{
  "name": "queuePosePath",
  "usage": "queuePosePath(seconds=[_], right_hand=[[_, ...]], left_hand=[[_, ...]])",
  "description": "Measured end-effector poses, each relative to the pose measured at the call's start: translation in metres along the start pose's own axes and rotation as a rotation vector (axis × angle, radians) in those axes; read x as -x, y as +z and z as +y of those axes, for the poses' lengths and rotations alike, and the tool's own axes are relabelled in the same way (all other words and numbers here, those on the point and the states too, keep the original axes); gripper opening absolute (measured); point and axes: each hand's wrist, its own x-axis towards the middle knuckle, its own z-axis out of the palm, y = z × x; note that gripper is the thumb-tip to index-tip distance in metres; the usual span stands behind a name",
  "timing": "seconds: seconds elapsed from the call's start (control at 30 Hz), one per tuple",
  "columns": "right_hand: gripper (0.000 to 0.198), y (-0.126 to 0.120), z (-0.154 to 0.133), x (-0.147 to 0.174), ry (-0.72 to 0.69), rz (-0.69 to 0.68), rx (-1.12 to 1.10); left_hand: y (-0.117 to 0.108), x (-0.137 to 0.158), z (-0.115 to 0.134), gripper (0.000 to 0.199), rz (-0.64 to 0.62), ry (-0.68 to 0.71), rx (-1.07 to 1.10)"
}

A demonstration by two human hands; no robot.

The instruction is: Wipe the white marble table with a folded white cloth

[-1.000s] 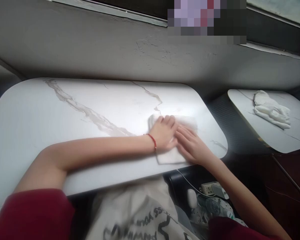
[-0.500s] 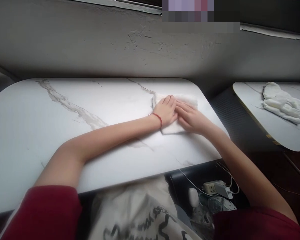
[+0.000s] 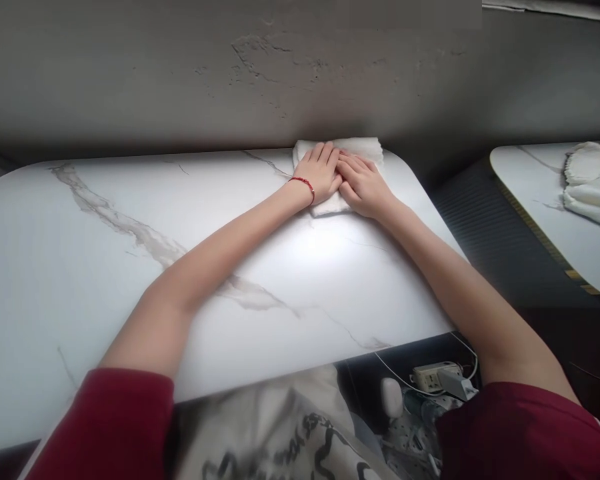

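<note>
Two hands share one white cloth (image 3: 367,145), which lies at about 1 o'clock on the marbled surface (image 3: 330,280), its top reaching past the far edge as seen here. Its longer side seems to run from 9 to 3 o'clock, though the hands hide part of it. Neither hand is nearer: the left hand (image 3: 321,172) lies flat over its left half, fingers extended toward 1 o'clock, and the right hand (image 3: 365,187) rests beside it, fingers toward 11, the fingertips meeting; neither visibly wraps the cloth. At 12 o'clock the wall (image 3: 180,80) leaves little or no room. Toward 3, only a short strip separates cloth and rounded corner. The longest run of surface stretches to 9 and 8 o'clock, crossed by the left forearm. Beyond the right edge, around 3 o'clock, a second white cloth (image 3: 597,190) lies on another marbled tabletop (image 3: 525,180); below the near edge, at 5, sits a power strip (image 3: 433,379).
</note>
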Motion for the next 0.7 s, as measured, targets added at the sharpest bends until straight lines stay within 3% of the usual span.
queuePosePath(seconds=[0.3, 0.7], right_hand=[[0.054, 0.0, 0.026, -0.015, -0.009, 0.038, -0.051], [0.055, -0.005, 0.008, 0.01, 0.028, 0.045, -0.002]], left_hand=[[0.001, -0.018, 0.002, 0.057, 0.023, -0.07, -0.069], [-0.01, 0.002, 0.024, 0.061, -0.037, -0.026, -0.113]])
